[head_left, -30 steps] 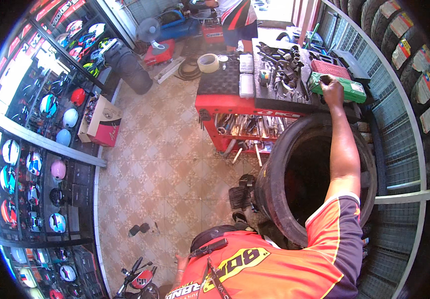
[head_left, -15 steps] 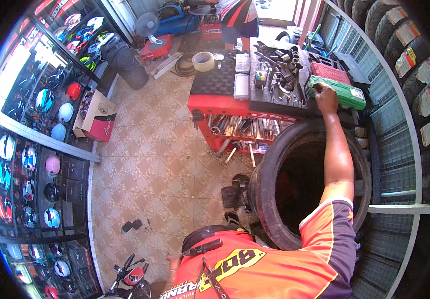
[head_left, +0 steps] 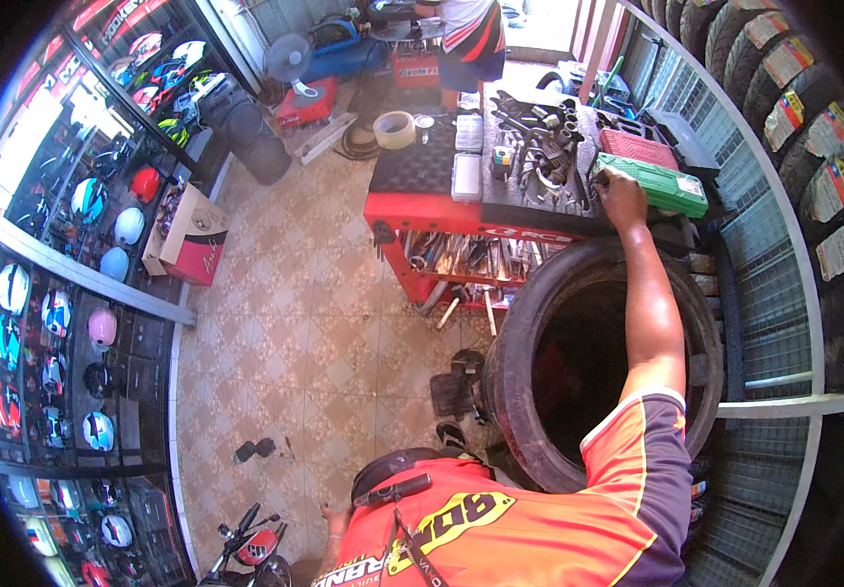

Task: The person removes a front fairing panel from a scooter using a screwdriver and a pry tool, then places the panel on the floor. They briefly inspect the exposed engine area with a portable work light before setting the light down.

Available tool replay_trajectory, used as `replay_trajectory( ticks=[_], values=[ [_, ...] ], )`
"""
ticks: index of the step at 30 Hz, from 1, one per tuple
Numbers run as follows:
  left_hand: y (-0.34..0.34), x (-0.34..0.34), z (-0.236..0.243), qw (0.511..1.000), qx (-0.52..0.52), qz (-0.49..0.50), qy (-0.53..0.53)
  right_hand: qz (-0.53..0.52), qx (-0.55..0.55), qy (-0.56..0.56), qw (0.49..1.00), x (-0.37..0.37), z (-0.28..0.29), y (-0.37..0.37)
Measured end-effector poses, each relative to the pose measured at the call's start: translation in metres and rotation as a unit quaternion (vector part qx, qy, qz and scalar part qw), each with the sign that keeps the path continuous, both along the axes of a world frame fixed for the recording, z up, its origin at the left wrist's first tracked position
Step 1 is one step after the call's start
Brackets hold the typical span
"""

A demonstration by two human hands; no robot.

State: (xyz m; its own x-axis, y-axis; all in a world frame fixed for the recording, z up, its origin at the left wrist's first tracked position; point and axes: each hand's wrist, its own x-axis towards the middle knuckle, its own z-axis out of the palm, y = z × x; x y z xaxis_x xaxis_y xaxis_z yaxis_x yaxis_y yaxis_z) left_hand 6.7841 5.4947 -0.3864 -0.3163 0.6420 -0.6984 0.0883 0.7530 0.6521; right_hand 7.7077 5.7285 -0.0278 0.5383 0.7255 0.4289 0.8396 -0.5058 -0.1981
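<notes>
My right arm stretches over a stack of tyres (head_left: 515,382) to the top of a red tool cart (head_left: 432,209). There my right hand (head_left: 623,199) is closed, its fingers bent together at the near left end of a green case (head_left: 657,186). Whatever the fingertips pinch is too small to make out. Left of that hand, wrenches and other metal tools (head_left: 549,147) lie on a grey mat. Low beside my body is my left hand (head_left: 335,516), partly hidden by the orange shirt; its fingers are too little seen to judge.
A roll of tape (head_left: 394,130) and clear plastic boxes (head_left: 466,176) sit on the cart. Another person (head_left: 471,44) stands beyond it. Helmets fill the glass cabinet (head_left: 79,323) at left. A small red motorbike (head_left: 257,548) is at lower left; tyres (head_left: 784,117) line the right wall.
My right hand has shifted slightly left along the green case toward the loose tools. The whole view has moved a little. The other person's arm now shows over a round table.
</notes>
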Motion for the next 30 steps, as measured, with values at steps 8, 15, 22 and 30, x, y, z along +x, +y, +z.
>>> replay_trajectory(
  ticks=[8, 15, 22, 30],
  values=[
    [-0.006, -0.028, -0.024, 0.995, -0.064, -0.079, 0.021, 0.010, 0.094, 0.122, 0.988, 0.010, -0.025, 0.003],
    [-0.022, -0.038, -0.031, 0.971, -0.054, -0.010, -0.234, -0.029, 0.071, 0.025, 0.997, -0.016, -0.035, -0.006],
    [-0.041, -0.045, -0.036, 0.976, -0.002, 0.023, -0.215, -0.072, -0.017, 0.042, 0.996, -0.034, -0.028, -0.015],
    [-0.070, -0.061, -0.029, 0.975, -0.029, 0.025, -0.221, 0.119, 0.169, 0.178, 0.962, -0.168, 0.009, -0.051]
  ],
)
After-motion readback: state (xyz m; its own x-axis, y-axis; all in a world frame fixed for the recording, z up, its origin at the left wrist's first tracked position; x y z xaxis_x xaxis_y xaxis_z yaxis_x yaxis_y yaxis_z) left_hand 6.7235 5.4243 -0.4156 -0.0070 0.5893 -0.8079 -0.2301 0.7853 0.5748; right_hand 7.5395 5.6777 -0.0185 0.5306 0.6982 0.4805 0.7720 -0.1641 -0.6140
